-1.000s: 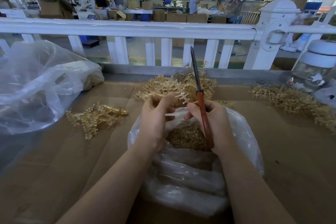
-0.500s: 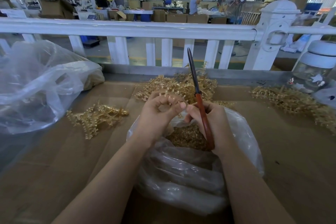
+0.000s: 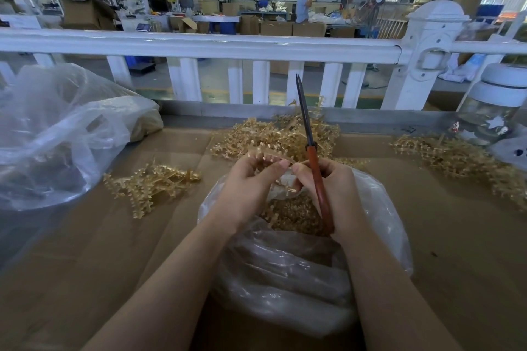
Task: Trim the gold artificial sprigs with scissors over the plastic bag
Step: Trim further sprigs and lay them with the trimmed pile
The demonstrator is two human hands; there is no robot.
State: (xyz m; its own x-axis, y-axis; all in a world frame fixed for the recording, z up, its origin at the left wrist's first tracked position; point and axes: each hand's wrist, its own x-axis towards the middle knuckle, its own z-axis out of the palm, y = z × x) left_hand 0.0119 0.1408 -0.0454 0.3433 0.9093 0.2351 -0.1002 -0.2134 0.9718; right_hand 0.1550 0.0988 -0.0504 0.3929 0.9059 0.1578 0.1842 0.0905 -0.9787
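Cardboard table [image 3: 85, 251]; hands hide sprig [image 3: 269, 155].

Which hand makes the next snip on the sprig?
Right. The right hand already grips the scissors, blades closed and pointing up, beside the sprig. The left hand pinches that sprig over the bag, so it likely just steadies it.

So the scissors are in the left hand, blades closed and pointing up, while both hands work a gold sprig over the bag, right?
Not quite. The head view shows the scissors in the right hand, not the left hand. The rest holds: blades closed and pointing up, both hands pinching a gold sprig over the bag.
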